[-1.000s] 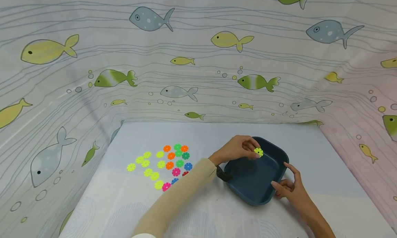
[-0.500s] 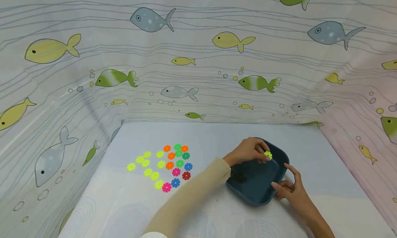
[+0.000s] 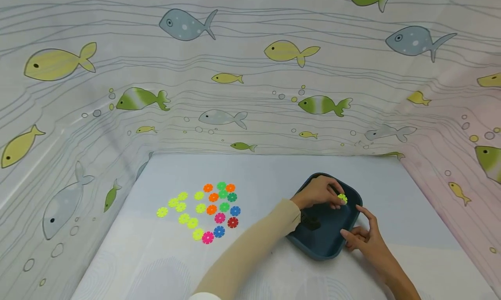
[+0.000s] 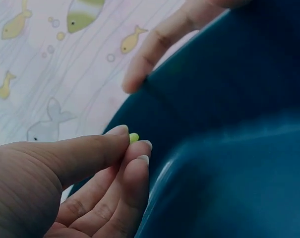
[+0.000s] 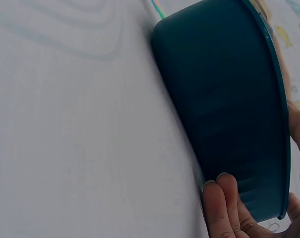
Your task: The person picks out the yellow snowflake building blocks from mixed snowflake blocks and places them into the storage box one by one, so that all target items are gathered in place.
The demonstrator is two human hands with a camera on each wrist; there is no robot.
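A yellow-green notched plastic disc is pinched by my left hand over the far right inside of a dark blue basin. In the left wrist view just a sliver of the disc shows between thumb and fingertips, close to the basin wall. My right hand grips the basin's right side. Its thumb and index finger are at the rim, while other fingers curl against the outer wall in the right wrist view. The left hand and sleeve hide part of the basin's inside.
On the left of the white table several notched discs lie flat: yellow-green ones, orange ones, green ones, pink ones, blue ones and a dark red one. Fish-printed cloth walls surround the table.
My left hand has moved right with the yellow-green disc, deeper over the basin toward its right side. My right hand and the basin have stayed in place.
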